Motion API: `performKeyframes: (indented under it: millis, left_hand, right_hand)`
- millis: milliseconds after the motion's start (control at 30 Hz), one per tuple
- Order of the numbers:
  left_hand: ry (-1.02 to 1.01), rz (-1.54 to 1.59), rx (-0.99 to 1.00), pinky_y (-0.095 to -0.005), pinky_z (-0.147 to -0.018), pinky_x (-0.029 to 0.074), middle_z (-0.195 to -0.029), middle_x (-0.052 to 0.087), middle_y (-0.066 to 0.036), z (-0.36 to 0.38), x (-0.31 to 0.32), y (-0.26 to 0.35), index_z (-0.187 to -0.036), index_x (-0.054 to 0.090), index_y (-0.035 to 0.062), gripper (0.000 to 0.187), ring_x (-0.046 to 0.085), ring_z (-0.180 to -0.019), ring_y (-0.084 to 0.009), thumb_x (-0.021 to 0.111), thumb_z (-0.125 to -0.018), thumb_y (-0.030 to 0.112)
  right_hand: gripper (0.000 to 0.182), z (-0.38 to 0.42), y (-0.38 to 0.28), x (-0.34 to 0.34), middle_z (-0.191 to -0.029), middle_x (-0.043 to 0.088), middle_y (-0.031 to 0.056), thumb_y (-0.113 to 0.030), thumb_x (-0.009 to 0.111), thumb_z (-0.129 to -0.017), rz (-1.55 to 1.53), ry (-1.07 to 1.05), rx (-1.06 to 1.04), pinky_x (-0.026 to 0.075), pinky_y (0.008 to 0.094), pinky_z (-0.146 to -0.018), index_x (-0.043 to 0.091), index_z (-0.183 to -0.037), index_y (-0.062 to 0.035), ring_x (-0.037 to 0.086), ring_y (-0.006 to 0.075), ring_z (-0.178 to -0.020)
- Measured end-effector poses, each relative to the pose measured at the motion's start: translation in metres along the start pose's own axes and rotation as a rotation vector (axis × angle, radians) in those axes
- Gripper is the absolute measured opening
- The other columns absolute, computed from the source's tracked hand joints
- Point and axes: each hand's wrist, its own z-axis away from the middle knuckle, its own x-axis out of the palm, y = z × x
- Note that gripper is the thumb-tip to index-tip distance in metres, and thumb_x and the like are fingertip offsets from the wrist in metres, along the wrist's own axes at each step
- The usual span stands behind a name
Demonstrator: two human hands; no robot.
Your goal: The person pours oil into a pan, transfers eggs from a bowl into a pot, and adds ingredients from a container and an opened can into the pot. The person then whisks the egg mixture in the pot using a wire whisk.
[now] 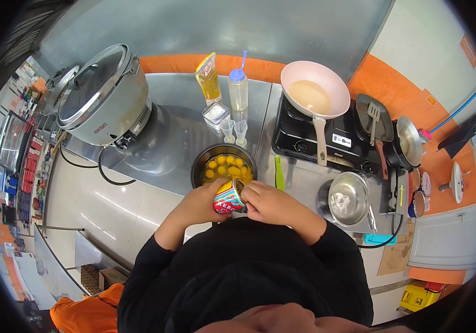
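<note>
Tilted on its side in front of my body is a colourful printed tin can (228, 200). My left hand (200, 204) is closed around it. My right hand (268, 204) has its fingers curled at the can's right end, closed on the rim; whether they pinch a lid there is hard to make out. Just beyond both hands stands a dark round bowl (196, 169) with several raw egg yolks (228, 165) in it. A green-handled utensil (279, 173) lies on the steel counter right of the bowl.
Behind the bowl stand two small clear cups (241, 132), a tub of white powder (216, 115), a clear squeeze bottle (238, 91) and a yellow pouch (208, 77). A large rice cooker (102, 119) is left. Right are a pink frying pan (327, 77) on a stove (288, 133) and a metal bowl (354, 186).
</note>
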Motion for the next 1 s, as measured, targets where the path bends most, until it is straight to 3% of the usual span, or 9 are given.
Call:
performKeyframes:
  millis: [133, 367, 400, 533, 833, 867, 900, 933, 1000]
  left_hand:
    - [-0.014, -0.062, 0.017, -0.0444, -0.085, 0.052, -0.112, 0.065, -0.019, -0.001, 0.008, 0.004, -0.137, 0.045, 0.0109, 0.087, 0.064, -0.102, -0.0383, 0.085, -0.063, 0.034]
    - [-0.034, -0.128, 0.082, -0.0454, -0.086, 0.052, -0.113, 0.065, -0.018, -0.002, 0.009, 0.021, -0.135, 0.047, 0.0113, 0.084, 0.063, -0.104, -0.0387, 0.085, -0.061, 0.028]
    - [-0.063, -0.122, 0.123, -0.0454, -0.086, 0.052, -0.113, 0.065, -0.018, -0.002, 0.011, 0.021, -0.135, 0.047, 0.0113, 0.084, 0.063, -0.104, -0.0387, 0.085, -0.061, 0.028]
    - [-0.08, -0.119, 0.033, -0.0446, -0.088, 0.051, -0.115, 0.065, -0.02, -0.005, 0.013, 0.033, -0.134, 0.048, 0.0091, 0.086, 0.062, -0.107, -0.0403, 0.087, -0.059, 0.023]
    - [-0.069, -0.115, -0.081, -0.0442, -0.089, 0.052, -0.116, 0.064, -0.021, -0.015, 0.018, 0.037, -0.132, 0.049, 0.0089, 0.084, 0.062, -0.107, -0.0399, 0.087, -0.058, 0.022]
    - [-0.135, -0.046, -0.072, -0.0431, -0.089, 0.052, -0.116, 0.064, -0.021, -0.018, 0.015, 0.035, -0.132, 0.049, 0.0082, 0.084, 0.063, -0.107, -0.0395, 0.088, -0.058, 0.023]
    - [-0.188, 0.027, -0.069, -0.0421, -0.089, 0.052, -0.116, 0.064, -0.021, -0.02, 0.01, 0.034, -0.132, 0.05, 0.0076, 0.084, 0.063, -0.106, -0.039, 0.088, -0.058, 0.023]
    - [-0.293, 0.172, -0.097, -0.0386, -0.089, 0.051, -0.116, 0.065, -0.018, -0.024, 0.003, 0.036, -0.133, 0.05, 0.0071, 0.084, 0.065, -0.106, -0.032, 0.088, -0.06, 0.024]
    - [-0.327, 0.398, 0.126, -0.0362, -0.091, 0.05, -0.117, 0.065, -0.012, -0.033, 0.011, 0.016, -0.135, 0.048, 0.0058, 0.084, 0.064, -0.106, -0.0247, 0.088, -0.063, 0.025]
  right_hand:
    - [0.029, 0.014, -0.005, 0.002, -0.095, 0.057, 0.0187, -0.005, 0.065, -0.075, 0.097, 0.025, 0.043, 0.05, 0.0438, -0.079, 0.05, -0.099, 0.0026, 0.057, 0.0373, -0.091]
    - [0.022, 0.035, -0.007, 0.003, -0.094, 0.055, 0.0173, -0.004, 0.063, -0.077, 0.031, 0.073, 0.067, 0.05, 0.0434, -0.076, 0.05, -0.095, -0.0007, 0.057, 0.0365, -0.089]
    - [0.029, 0.037, -0.009, 0.003, -0.1, 0.056, 0.0189, -0.005, 0.065, -0.075, 0.034, 0.023, 0.079, 0.05, 0.0434, -0.082, 0.05, -0.099, 0.0013, 0.056, 0.0369, -0.095]
    - [0.04, 0.043, -0.009, 0.01, -0.109, 0.055, 0.0213, -0.006, 0.069, -0.071, 0.048, -0.034, 0.103, 0.05, 0.0428, -0.089, 0.05, -0.105, 0.0049, 0.054, 0.0374, -0.105]
    - [0.04, 0.061, -0.003, 0.015, -0.107, 0.056, 0.0191, -0.004, 0.07, -0.071, 0.057, 0.06, 0.23, 0.049, 0.0427, -0.089, 0.052, -0.106, 0.0023, 0.055, 0.0356, -0.106]
    - [0.04, 0.06, -0.002, 0.012, -0.107, 0.056, 0.0191, -0.004, 0.07, -0.071, 0.04, 0.04, 0.193, 0.049, 0.0427, -0.089, 0.052, -0.106, 0.0023, 0.055, 0.0356, -0.106]
    - [0.035, 0.057, -0.003, 0.001, -0.107, 0.057, 0.0168, -0.006, 0.071, -0.075, 0.009, 0.173, 0.111, 0.049, 0.0431, -0.089, 0.054, -0.105, -0.0007, 0.056, 0.0353, -0.104]
    - [0.03, 0.052, -0.002, -0.008, -0.106, 0.058, 0.0146, -0.008, 0.072, -0.079, -0.029, 0.299, 0.027, 0.049, 0.0436, -0.089, 0.055, -0.104, -0.0037, 0.058, 0.035, -0.102]
    - [0.03, 0.044, 0.006, -0.014, -0.106, 0.059, 0.0133, -0.009, 0.074, -0.077, -0.054, 0.281, -0.101, 0.049, 0.0439, -0.089, 0.057, -0.102, -0.004, 0.058, 0.0343, -0.101]
